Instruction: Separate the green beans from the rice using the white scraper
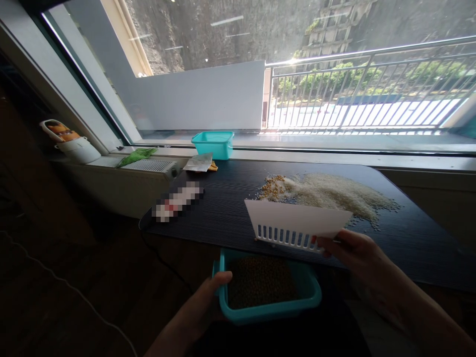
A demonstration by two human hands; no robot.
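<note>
My left hand (206, 302) grips the left end of a teal plastic tub (271, 311) held below the near edge of the black table (223, 213). The tub holds yellow-brown grains (260, 280). My right hand (353, 253) is closed on the right end of a white slotted basket (293, 223), tilted on its side on the table just above the tub. Beyond the basket lies a spread heap of white rice (334, 193) with a patch of yellow grains (273, 187) at its left end.
A second teal tub (212, 144) stands on the window sill, with a paper packet (199, 162) in front of it. A blurred flat object (177, 201) lies at the table's left. A white pot (76, 146) and a green cloth (136, 156) rest on the radiator ledge.
</note>
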